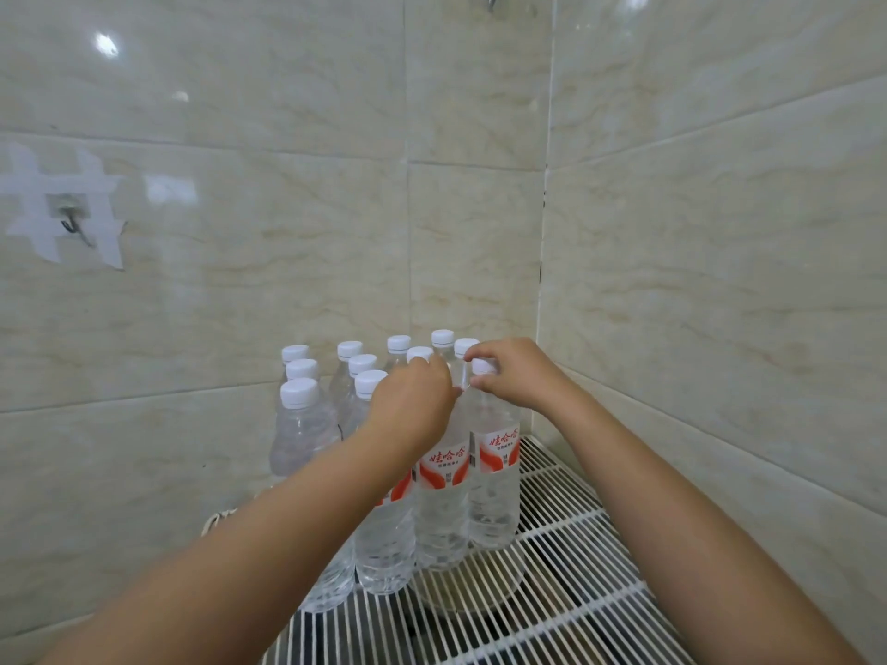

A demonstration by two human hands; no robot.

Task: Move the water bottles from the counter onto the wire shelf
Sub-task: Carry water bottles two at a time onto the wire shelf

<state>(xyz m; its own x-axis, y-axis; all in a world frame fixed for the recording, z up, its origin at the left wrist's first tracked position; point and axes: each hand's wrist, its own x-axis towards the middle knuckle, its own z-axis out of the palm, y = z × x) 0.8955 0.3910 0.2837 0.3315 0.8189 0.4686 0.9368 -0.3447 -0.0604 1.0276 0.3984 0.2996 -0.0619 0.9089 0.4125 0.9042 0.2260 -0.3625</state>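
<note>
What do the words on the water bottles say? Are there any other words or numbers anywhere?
"娃哈哈" in red, on the label of the front bottle below the left hand.
"娃哈哈" in red, on the label of the bottle below the right hand.
Small grey line under each brand name: too small to read.
White tape around the wall hook: crossed strips, not writing.
No numbers readable anywhere.
</note>
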